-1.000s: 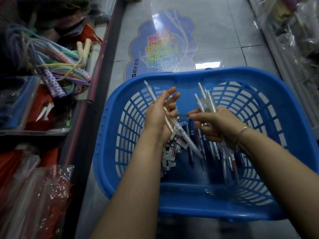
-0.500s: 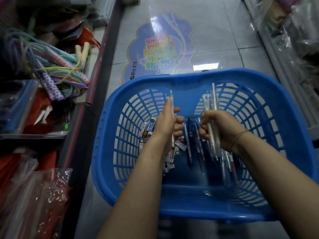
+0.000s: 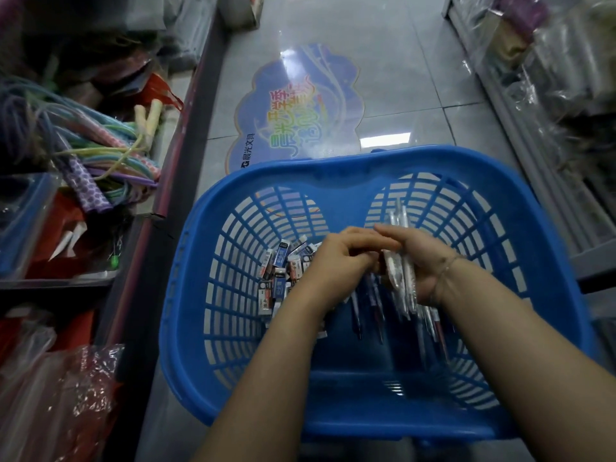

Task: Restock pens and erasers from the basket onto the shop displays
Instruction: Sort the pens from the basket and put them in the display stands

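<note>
Hands, left (image 3: 336,261) and right (image 3: 416,261), have met over basket (image 3: 186,295).

The grey tiled floor (image 3: 383,55) runs up the aisle, glossy, with a bright patch of reflected light just beyond the basket; a blue plastic basket (image 3: 333,171) stands on it, its far rim overlapping the near edge of a cloud-shaped blue floor sticker (image 3: 300,105) printed with rainbow characters; on the left a low shelf (image 3: 143,261) carries a tangle of pastel skipping ropes (image 3: 100,141) and a clear blue-edged box (image 3: 23,225); a white shelf (image 3: 520,135) of wrapped goods lines the right side of the aisle.
</note>
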A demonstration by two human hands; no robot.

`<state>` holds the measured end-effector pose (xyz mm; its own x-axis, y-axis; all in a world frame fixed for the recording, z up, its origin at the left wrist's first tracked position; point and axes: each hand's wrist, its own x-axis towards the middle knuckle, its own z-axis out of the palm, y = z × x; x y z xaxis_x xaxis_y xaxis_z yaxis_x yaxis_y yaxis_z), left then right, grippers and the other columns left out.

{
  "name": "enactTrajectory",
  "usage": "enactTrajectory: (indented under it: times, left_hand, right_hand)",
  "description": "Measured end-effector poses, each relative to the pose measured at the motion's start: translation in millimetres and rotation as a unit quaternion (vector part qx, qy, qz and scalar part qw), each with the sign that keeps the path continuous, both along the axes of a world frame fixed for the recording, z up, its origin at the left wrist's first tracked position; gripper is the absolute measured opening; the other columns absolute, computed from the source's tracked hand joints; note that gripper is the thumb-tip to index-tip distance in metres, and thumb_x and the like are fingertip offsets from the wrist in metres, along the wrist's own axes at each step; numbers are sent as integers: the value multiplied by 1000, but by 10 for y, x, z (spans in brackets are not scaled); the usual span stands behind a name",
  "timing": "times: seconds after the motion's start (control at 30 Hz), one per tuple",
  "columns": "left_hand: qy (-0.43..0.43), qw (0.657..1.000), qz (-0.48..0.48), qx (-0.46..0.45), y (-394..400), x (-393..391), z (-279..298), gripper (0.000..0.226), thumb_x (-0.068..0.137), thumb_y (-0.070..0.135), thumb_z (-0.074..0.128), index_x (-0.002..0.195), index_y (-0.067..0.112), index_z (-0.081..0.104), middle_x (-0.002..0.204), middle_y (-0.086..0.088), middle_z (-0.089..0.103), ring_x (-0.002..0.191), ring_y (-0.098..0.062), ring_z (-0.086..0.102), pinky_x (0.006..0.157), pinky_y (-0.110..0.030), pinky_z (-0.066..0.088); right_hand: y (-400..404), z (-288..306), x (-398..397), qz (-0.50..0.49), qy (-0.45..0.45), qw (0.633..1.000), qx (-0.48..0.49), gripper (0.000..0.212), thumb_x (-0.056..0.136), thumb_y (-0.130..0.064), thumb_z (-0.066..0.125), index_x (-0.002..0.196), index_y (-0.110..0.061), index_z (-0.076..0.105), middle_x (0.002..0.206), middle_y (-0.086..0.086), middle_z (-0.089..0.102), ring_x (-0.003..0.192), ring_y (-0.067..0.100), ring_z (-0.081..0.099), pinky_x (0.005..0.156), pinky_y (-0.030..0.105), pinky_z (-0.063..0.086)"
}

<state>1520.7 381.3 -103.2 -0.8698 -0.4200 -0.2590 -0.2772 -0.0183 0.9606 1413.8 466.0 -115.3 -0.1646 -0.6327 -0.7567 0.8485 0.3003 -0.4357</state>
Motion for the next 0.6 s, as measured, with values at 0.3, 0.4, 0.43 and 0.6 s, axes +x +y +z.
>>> enactTrajectory:
  times: [0.3,0.4,0.43,0.6]
  left_hand:
    - [-312,924,20,-221,-140,-126,-800,23,85,0,51,97,8,69,107,-13,67,98,-30,63,85,-33,51]
    - [-395,858,-77,-318,-79,-258,-957,21,92,14,54,111,8,60,116,-14,62,105,-31,60,77,-33,45]
    - [-410,846,-77,-332,-77,-300,-993,24,94,16,53,116,8,56,120,-14,61,106,-31,60,74,-34,43]
    - [-435,837,-51,-329,-92,-429,-1118,24,95,16,52,117,5,55,120,-14,61,105,-32,60,74,-35,44]
  right_hand:
    - [49,-407,-391,128,379,862,311,7,89,4,46,94,0,47,93,25,56,68,34,64,45,32,52]
    - [72,-635,-309,185,452,809,326,6,87,-2,51,93,-3,52,85,17,56,78,30,58,65,31,48]
    - [71,-706,-267,194,464,801,325,5,87,-6,54,92,-5,52,84,15,56,77,27,55,66,29,46]
    - [-37,-961,-99,217,473,777,355,13,88,-21,63,91,-11,55,102,14,62,83,26,57,70,30,44]
